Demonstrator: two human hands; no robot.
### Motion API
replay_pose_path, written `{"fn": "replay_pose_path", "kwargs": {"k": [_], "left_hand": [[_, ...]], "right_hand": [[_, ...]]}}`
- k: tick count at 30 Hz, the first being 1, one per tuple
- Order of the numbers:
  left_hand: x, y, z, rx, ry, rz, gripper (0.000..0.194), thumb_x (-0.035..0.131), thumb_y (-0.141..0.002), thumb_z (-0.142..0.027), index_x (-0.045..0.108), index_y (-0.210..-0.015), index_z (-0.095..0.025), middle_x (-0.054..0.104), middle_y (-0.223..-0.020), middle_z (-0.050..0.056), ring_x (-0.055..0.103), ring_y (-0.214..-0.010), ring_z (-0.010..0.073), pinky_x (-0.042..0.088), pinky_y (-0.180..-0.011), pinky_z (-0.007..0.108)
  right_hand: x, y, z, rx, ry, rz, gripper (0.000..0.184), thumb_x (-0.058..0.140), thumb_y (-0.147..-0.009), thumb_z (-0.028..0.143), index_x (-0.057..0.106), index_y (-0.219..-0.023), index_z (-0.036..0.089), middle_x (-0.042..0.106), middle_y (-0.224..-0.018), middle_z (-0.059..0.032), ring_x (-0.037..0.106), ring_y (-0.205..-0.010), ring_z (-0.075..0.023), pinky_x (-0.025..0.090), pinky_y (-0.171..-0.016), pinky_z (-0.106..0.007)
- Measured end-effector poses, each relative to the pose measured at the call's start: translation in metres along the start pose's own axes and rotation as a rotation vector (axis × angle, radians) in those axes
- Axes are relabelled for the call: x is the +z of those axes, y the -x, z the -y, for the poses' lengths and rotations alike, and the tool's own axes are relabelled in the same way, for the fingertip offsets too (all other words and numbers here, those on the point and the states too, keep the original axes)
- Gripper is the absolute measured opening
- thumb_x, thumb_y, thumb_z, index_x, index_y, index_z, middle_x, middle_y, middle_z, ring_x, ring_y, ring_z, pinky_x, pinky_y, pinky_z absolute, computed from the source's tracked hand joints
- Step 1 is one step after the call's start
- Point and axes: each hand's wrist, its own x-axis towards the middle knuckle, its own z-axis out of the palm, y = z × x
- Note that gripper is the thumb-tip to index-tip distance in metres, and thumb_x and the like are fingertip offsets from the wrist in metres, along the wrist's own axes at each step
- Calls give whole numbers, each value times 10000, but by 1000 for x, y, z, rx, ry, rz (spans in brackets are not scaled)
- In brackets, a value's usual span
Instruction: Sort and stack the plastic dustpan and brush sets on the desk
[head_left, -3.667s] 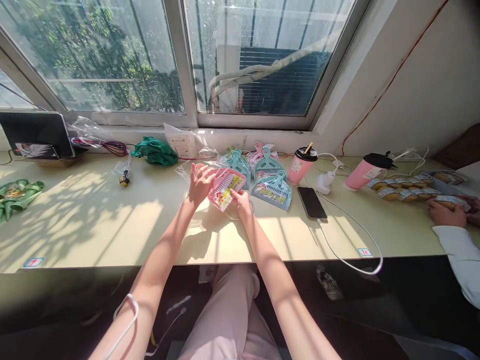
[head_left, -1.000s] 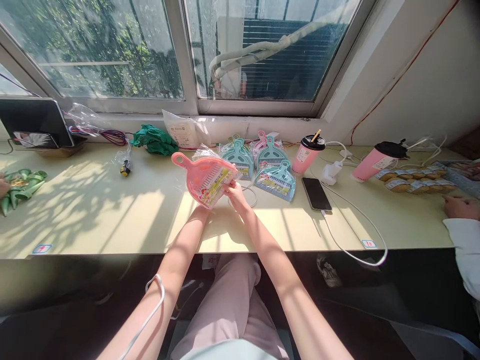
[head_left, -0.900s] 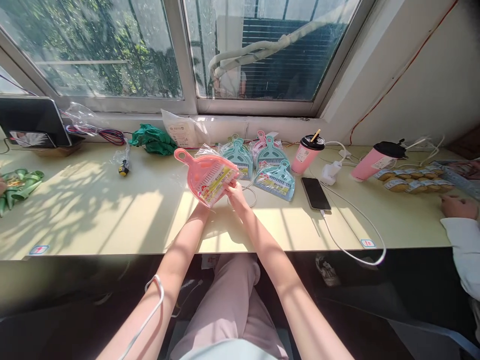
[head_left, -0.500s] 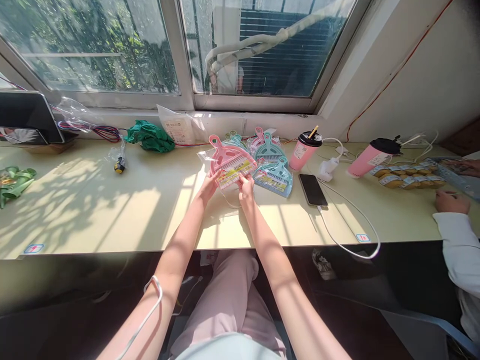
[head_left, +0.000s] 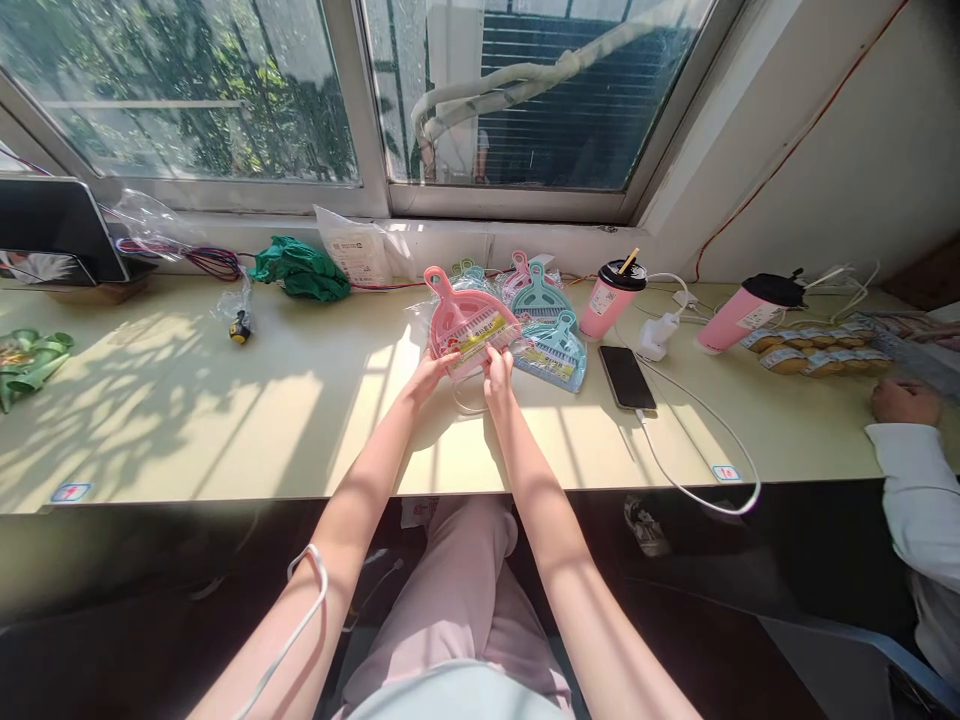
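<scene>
Both my hands grip a pink dustpan (head_left: 456,312) with a small brush in it, wrapped in clear plastic with a yellow label. My left hand (head_left: 433,372) is closed on its lower left edge, and my right hand (head_left: 498,370) pinches the lower edge near the middle. The pan is tilted, its handle pointing up and to the left. Just right of it lies a blue dustpan set (head_left: 555,352) in plastic. Behind are a teal dustpan (head_left: 537,292) and another pink dustpan (head_left: 519,270), partly covered by the others.
A pink cup (head_left: 604,303) stands behind a phone (head_left: 627,378) on a white charging cable. Farther right are another pink cup (head_left: 742,318), packed brown items (head_left: 817,352) and another person's hand (head_left: 905,402). Green cloth (head_left: 301,270) and a black-and-yellow object (head_left: 240,328) lie left.
My hands have shifted slightly right with the pink dustpan, which now tilts a little differently. The other dustpans stay in place.
</scene>
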Motion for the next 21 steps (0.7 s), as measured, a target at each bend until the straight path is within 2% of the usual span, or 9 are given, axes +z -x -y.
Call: {"fn": "replay_pose_path", "kwargs": {"k": [6, 10, 14, 18, 21], "left_hand": [[1, -3, 3, 58, -8, -21, 619, 822, -719, -73, 704, -1306, -232, 790, -1249, 46, 648, -1345, 292, 492, -1127, 411], [5, 0, 0, 35, 22, -26, 575, 800, -734, -63, 706, -1273, -241, 791, -1245, 44, 635, -1368, 285, 485, -1140, 408], [2, -3, -2, 66, 45, -65, 594, 787, -713, -31, 704, -1263, -240, 801, -1198, 36, 674, -1304, 283, 500, -1128, 412], [-12, -11, -8, 46, 56, -173, 648, 740, -705, 26, 695, -1302, -220, 816, -1054, 26, 730, -1176, 271, 516, -1096, 406], [-29, -15, -16, 59, 76, -230, 748, 707, -713, 33, 642, -1411, -229, 818, -1040, 10, 762, -1033, 217, 546, -1045, 366]], "right_hand": [[0, -2, -4, 21, 13, 3, 286, 539, -852, 212, 628, -1116, 274, 742, -1223, -62, 703, -1176, -188, 634, -992, -384], [-3, -6, -8, -5, 46, -13, 221, 554, -843, 239, 628, -1047, 279, 753, -1194, -47, 711, -1175, -183, 627, -1006, -373], [-5, -14, -13, -9, 94, -14, 99, 618, -848, 324, 636, -910, 249, 777, -1010, -48, 753, -1022, -219, 650, -939, -396], [-9, -15, -11, 22, 122, 7, 260, 601, -913, 457, 667, -818, 223, 759, -832, -78, 768, -890, -271, 663, -872, -435], [-13, -8, 0, -73, 271, -45, 353, 515, -979, 480, 725, -930, 201, 773, -913, -106, 756, -988, -289, 633, -960, -467]]}}
